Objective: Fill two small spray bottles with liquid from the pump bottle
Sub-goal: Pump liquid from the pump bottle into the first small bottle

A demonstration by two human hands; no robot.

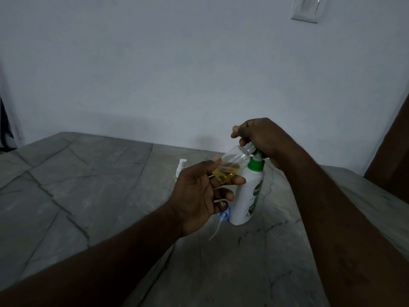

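Two bare hands, both busy, above a grey stone-patterned table (88,185) set against a pale wall (155,63). From the lower left corner, the left forearm, reaching up and rightward across the tabletop. At its end the left hand (197,193), thumb uppermost, fingers pointing right. Grips the small spray bottle (230,163) by its lower end, thumb on top, index and middle fingers curled beneath, the last two fingers curled loosely lower down. Holds that clear bottle uncapped and off the table, tilted with base down-left and open neck up-right, right at the nozzle of the pump bottle (245,196). Yellow liquid (222,176) pooled in the low end, between thumb and fingers. Behind the left hand, a white piece (182,165) on the table, mostly hidden and too unclear to name. Below the curled fingers, a blue sprayer cap (222,216) with thin dip tube, flat on the table, just beside the pump bottle's base. Pump bottle upright on the table, white body, green collar, label toward the right. Over its top, the right hand (263,138), knuckles up, fingers bent down around the pump head and covering it. Right forearm slanting down to the lower right corner. Top right, a white switch plate (307,9) on the wall
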